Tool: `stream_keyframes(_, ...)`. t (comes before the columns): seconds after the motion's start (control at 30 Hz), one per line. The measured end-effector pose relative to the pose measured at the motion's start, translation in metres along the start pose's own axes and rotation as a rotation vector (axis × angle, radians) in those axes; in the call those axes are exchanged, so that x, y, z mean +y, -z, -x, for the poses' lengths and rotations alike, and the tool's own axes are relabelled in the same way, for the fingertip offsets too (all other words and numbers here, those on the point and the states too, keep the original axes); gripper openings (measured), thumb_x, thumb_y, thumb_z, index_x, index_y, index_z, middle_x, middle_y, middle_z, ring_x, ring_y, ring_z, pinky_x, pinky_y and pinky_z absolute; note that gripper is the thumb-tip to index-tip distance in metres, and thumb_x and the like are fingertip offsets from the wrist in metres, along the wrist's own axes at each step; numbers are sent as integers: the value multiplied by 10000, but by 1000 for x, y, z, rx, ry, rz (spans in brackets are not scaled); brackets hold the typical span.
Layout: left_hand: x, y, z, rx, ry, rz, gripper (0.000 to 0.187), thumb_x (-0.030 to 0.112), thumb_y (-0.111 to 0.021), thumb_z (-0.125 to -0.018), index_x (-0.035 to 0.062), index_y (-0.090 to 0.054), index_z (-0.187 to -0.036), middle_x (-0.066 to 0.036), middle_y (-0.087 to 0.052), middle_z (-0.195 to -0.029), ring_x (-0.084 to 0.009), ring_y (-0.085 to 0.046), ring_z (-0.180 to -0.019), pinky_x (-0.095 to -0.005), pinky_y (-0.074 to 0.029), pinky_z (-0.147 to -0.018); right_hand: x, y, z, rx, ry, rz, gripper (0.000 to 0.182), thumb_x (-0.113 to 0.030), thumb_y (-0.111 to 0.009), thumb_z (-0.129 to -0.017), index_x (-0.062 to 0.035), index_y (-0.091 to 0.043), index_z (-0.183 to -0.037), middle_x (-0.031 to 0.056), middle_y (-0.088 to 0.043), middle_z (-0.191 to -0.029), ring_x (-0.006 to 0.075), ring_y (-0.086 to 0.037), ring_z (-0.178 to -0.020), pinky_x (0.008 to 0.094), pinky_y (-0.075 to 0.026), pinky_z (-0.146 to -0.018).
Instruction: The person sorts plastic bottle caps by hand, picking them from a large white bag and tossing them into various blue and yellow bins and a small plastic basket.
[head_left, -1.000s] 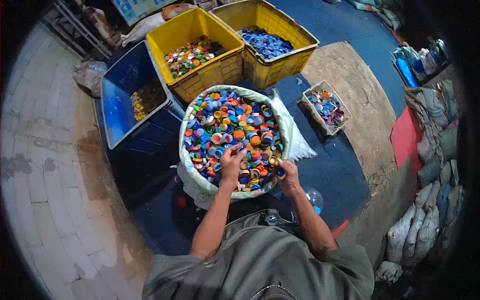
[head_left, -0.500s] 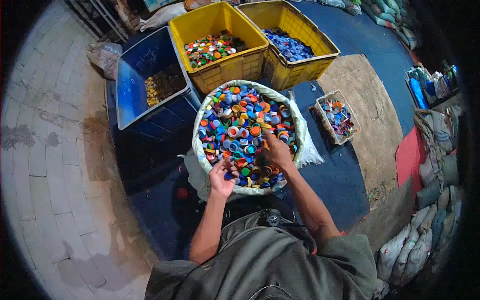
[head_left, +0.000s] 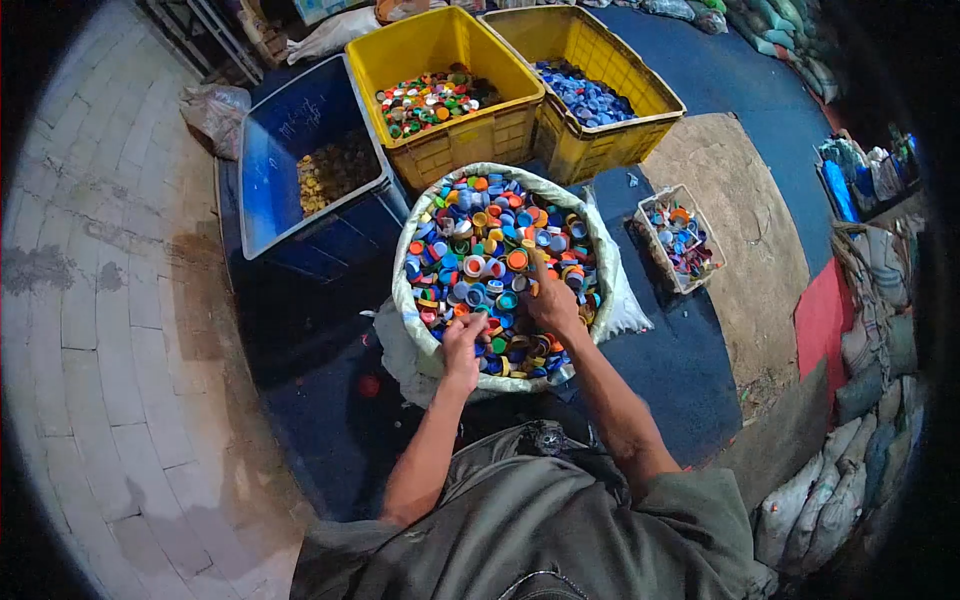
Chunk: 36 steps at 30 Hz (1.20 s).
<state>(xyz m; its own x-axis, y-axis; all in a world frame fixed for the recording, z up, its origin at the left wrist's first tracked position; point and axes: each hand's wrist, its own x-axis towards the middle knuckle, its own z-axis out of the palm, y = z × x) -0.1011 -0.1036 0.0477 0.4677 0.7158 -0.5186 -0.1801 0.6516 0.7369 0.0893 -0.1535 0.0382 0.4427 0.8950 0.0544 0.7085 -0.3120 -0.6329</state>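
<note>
Colourful plastic bottle caps (head_left: 478, 268) fill a round, pale-rimmed sack (head_left: 404, 290) in front of me. Over its near left part is my left hand (head_left: 464, 350), its fingers curled together above the caps; whatever they hold is hidden. My right hand (head_left: 554, 306) lies over the right half of the pile. Its index finger stretches forward to a yellowish cap, and the fingers beneath are partly hidden.
Beyond the sack stand a blue bin (head_left: 262, 190) with yellowish caps, a yellow bin (head_left: 470, 135) with mixed caps, and another yellow bin (head_left: 610, 150) with blue caps. A small white basket (head_left: 655, 262) of caps sits at right. Filled sacks (head_left: 815, 505) line the right side.
My left hand has turned over and moved right and slightly upward, its fingers curling in; a blue cap seen at its palm is now hidden. My right hand stays over the same caps.
</note>
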Motion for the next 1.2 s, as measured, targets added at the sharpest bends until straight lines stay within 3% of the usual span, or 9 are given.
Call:
stream_keyframes(0.1,-15,-12,-22,8,-363,-393,398,278,-747,-782,13,-562,-1016,-38,-604,-861,-78,-518,-621,-256,-443,-570,-4,1,13,114,26,-228,920,-89,-706,-713,-87,-152,-1448,152,-653,-1027,375,-636,-844,441,-497,-674)
stream_keyframes(0.2,3,-38,-21,-2,-396,-696,514,244,-775,-753,-11,-527,-1123,-60,-595,-988,-58,-512,-636,-220,-433,-571,-18,13,28,128,4,-289,979,-20,-717,-711,-69,-92,-1463,165,-644,-1076,310,-657,-792,367,-511,-695)
stream_keyframes(0.33,6,-60,-20,-71,-512,-741,595,214,-798,-721,-23,-499,-1176,-63,-610,-987,-42,-454,-571,-214,-406,-510,-24,18,43,189,1,-377,980,17,-699,-714,-67,-76,-1466,176,-642,-1047,285,-661,-863,354,-518,-707)
stream_keyframes(0.37,5,-61,-21,-58,-513,-806,584,238,-809,-688,8,-521,-1141,-102,-650,-979,-148,-598,-627,-296,-487,-593,-23,18,44,213,14,-389,979,26,-695,-716,-67,-72,-1466,176,-642,-1042,282,-661,-885,350,-520,-715)
stream_keyframes(0.47,3,-61,-21,-87,-510,-849,545,231,-794,-711,6,-526,-1128,-94,-659,-954,-144,-596,-610,-288,-486,-583,-19,10,46,295,34,-440,982,36,-680,-670,7,-83,-1448,204,-638,-987,362,-637,-885,401,-496,-742)
stream_keyframes(0.67,-3,-61,-24,-139,-416,-678,453,166,-741,-788,-32,-516,-1128,-109,-629,-968,-89,-579,-717,-220,-451,-596,-19,8,53,331,13,-434,990,18,-717,-687,27,-75,-1441,194,-632,-1022,340,-625,-947,386,-477,-817)
stream_keyframes(0.9,-7,-68,-26,-162,-388,-493,421,233,-700,-831,-29,-559,-1129,-76,-652,-919,-84,-573,-656,-225,-453,-553,-26,14,57,354,-76,-440,904,13,-702,-725,41,-125,-1420,181,-610,-1107,315,-596,-1029,377,-463,-859)
stream_keyframes(1.07,-16,-72,-28,-183,-183,-309,279,215,-653,-878,7,-624,-1062,7,-592,-766,-15,-471,-568,-168,-331,-446,-27,12,56,402,11,-464,768,-5,-696,-741,46,-248,-1363,174,-614,-1096,310,-600,-1011,380,-466,-847)
stream_keyframes(1.2,-3,-77,-18,-235,-12,-152,260,245,-606,-911,40,-607,-1072,40,-555,-674,-10,-423,-525,-166,-316,-437,-26,20,56,382,49,-365,570,-54,-705,-749,23,-443,-1249,177,-628,-1043,321,-618,-955,373,-478,-803)
